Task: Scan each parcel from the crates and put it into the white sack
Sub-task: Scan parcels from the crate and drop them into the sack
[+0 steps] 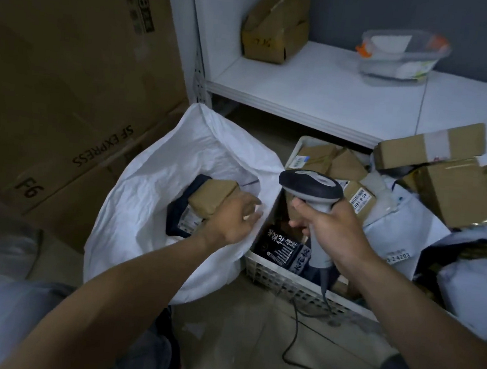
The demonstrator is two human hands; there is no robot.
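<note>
The white sack [153, 181] stands open on the floor, directly at 9 o'clock from the white lattice crate [283, 283]. Inside the sack a brown parcel [211, 197] lies on top of a dark parcel [178, 216]. The left hand [233, 217] hovers palm down over the sack's mouth at the brown parcel's 3 o'clock side. Its fingers [253, 213] are loosely spread and hold nothing; whether the hand touches the parcel cannot be told. The right hand [332, 225] is over the crate, its fingers wrapped around the handle of a grey scanner [310, 185], whose cable [291, 337] trails to the floor at 6 o'clock. The crate holds brown boxes, white mailers and a black packet [280, 247]. At 12 o'clock runs a white shelf [305, 89].
</note>
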